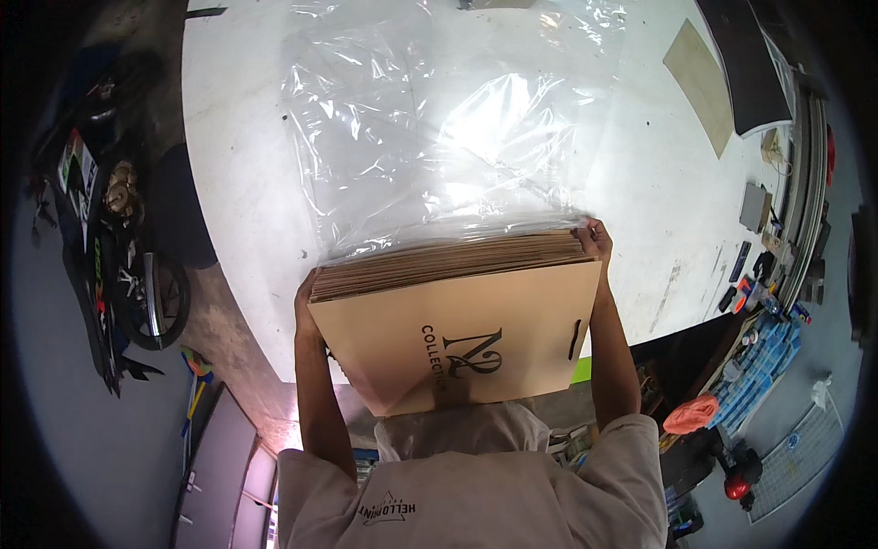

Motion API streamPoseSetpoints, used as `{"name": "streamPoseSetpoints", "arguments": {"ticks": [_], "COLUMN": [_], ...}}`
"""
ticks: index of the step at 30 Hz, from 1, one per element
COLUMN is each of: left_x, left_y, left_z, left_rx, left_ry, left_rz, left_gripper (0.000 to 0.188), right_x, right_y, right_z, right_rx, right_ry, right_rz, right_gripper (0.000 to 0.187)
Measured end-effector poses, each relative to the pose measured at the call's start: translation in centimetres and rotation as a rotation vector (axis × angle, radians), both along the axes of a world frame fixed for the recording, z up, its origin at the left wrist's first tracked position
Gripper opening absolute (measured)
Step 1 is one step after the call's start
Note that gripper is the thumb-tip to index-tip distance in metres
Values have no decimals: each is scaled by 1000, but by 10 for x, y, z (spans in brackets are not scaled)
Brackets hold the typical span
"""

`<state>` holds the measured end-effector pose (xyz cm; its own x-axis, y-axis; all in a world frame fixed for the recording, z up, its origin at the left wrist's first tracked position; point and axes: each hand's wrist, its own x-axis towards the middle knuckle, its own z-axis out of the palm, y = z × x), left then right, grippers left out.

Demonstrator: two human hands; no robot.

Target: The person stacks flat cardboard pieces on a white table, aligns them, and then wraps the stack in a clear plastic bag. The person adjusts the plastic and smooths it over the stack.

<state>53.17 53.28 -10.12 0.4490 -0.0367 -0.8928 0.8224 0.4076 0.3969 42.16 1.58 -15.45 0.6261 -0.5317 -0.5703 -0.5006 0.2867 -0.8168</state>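
A thick stack of flat brown paper bags (384, 339), with dark print on the top one and a dark handle at its right side, leans between my body and the table. Its layered far edge faces the mouth of a large clear plastic bag (366, 165), which lies crumpled and flat on the tabletop. My left hand (306, 291) grips the stack's left far corner, fingers mostly hidden behind it. Around the right far corner curl the fingers of my right hand (594, 240), right at the plastic's edge; whether they also pinch the plastic I cannot tell.
The white table (242, 183) has a grey-brown sheet (702, 87) and a dark board (745, 59) at its far right. Small tools (754, 284) lie along the right edge. A motorbike (119, 238) stands left; a red-orange plastic bag (690, 414) sits at lower right.
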Motion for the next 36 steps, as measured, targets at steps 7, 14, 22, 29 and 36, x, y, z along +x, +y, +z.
{"name": "streamPoseSetpoints", "arguments": {"ticks": [7, 14, 22, 29, 36], "left_x": [-30, -33, -6, -21, -17], "left_y": [34, 32, -12, -11, -17], "left_z": [-21, 11, 19, 3, 9], "left_rx": [23, -43, 147, 273, 382], "left_ry": [-202, -428, -341, -400, -388], "left_rz": [3, -412, -397, -422, -496], "left_gripper": [57, 82, 64, 60, 59], "right_x": [1, 21, 21, 22, 25], "right_y": [12, 15, 2, -19, -22], "right_z": [24, 50, 49, 73, 63], "right_rx": [138, -77, -372, -869, -468], "right_ry": [-12, -125, -132, -289, -223], "right_rz": [-41, 145, 346, 817, 646], "right_gripper": [11, 13, 16, 17, 17]}}
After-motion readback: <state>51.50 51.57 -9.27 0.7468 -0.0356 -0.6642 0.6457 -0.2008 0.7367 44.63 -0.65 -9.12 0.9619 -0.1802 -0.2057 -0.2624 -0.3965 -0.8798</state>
